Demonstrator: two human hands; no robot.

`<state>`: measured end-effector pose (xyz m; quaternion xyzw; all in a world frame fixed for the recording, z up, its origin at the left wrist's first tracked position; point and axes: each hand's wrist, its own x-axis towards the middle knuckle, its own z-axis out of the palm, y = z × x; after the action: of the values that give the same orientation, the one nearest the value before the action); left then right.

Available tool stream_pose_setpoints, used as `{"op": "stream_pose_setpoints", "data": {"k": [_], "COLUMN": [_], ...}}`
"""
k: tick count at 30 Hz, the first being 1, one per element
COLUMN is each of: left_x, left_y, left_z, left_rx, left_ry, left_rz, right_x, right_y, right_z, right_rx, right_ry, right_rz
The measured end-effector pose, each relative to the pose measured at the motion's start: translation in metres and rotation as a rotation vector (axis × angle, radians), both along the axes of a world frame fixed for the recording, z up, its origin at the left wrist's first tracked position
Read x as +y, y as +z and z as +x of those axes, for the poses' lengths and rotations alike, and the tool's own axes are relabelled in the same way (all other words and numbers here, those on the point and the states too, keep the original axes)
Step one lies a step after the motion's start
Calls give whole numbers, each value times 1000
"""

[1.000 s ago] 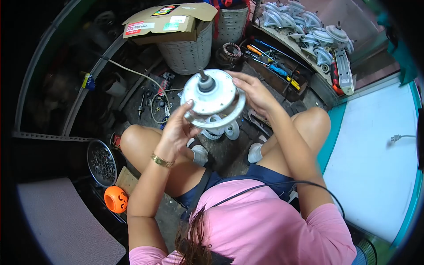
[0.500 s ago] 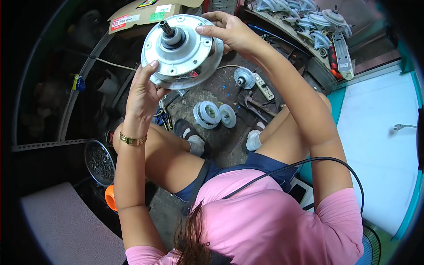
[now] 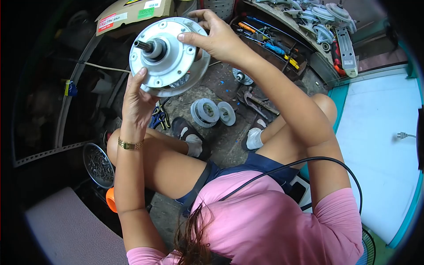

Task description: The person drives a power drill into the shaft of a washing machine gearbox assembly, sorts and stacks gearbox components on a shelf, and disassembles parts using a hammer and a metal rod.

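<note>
Both hands hold up a white metal gearbox point(image 3: 170, 66), with round flanges and a dark splined shaft point(image 3: 143, 46) pointing up and to the left. My left hand point(image 3: 138, 99) grips its lower left rim, thumb on the upper flange and fingers hidden beneath. On the upper right, my right hand point(image 3: 210, 37) clasps the rim, its thumb resting on the flange face and its other fingers reaching behind. Below, on the floor, lie round white parts point(image 3: 207, 110) and a smaller disc point(image 3: 227, 113).
A hammer point(image 3: 254, 102) lies on the floor near a shafted hub point(image 3: 242, 76). Blue-handled pliers point(image 3: 159, 117) are by the left foot. Several similar gearboxes point(image 3: 322, 15) crowd the bench at upper right, above a tray of tools point(image 3: 274, 46). A bowl of screws point(image 3: 99, 165) stands left.
The gearbox has moved left in view and tilted, so its shaft leans further left. Both hands keep their hold on it. The tool tray shows more now.
</note>
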<state>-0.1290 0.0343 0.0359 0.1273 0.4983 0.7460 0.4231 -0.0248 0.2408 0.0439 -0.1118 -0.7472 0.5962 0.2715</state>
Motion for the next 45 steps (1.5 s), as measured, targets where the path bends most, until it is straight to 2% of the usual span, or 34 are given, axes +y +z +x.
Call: {"op": "stream_pose_setpoints", "data": {"k": [1, 4, 5, 8, 9, 11, 13, 16, 18, 20, 21, 23, 24, 30, 31, 34, 35, 38, 42, 45], "left_x": [0, -4, -4, -1, -1, 0, 6, 24, 39, 58, 69, 90, 90, 99, 100, 107, 110, 116, 126, 123], "left_y": [-5, -10, -14, -23, -26, -29, -44, -82, -127, -201, -209, -231, -273, -296, -300, -302, -302, -338, -327, -326], "left_z": [-4, -9, -11, -16, -18, -23, -31, -39, -47, -66, -63, -44, -55, -26, -22, -18, -13, -24, -28, -28], "left_rx": [-24, -129, -166, -262, -284, -347, -423, -438, -390, -240, -211, -124, -123, -100, -91, -61, -73, 114, 54, 44], "left_ry": [10, 29, 45, 94, 109, 162, 216, 261, 194, 252, 289, 415, 362, 361, 354, 314, 324, 327, 341, 320], "left_rz": [16, 30, 23, 36, 44, 14, -50, -258, -330, -604, -676, -743, -586, -698, -613, -647, -579, -645, -789, -711], "right_x": [2, 0, 5, 31, 36, 45, 41, 19, 2, -12, -17, -29, -31, -25, -24, -28, -30, -31, -31, -31], "right_y": [-8, -8, -4, -31, -42, -89, -147, -242, -294, -358, -384, -384, -371, -364, -365, -365, -364, -363, -377, -387], "right_z": [-4, -7, 5, 20, 30, 47, 67, 96, 114, 134, 143, 144, 138, 132, 132, 132, 129, 124, 118, 116], "right_rx": [29, 56, -111, -74, -87, -124, -269, -537, -706, -837, -891, -985, -1034, -1038, -1054, -1060, -1059, -1066, -1116, -1137], "right_ry": [-42, 73, 153, 189, 101, -122, -367, -523, -585, -661, -690, -717, -726, -529, -480, -390, -424, -351, -353, -315], "right_rz": [139, -64, -256, -537, -550, -643, -795, -899, -959, -1016, -1047, -1134, -1179, -1238, -1273, -1327, -1351, -1403, -1426, -1371]}}
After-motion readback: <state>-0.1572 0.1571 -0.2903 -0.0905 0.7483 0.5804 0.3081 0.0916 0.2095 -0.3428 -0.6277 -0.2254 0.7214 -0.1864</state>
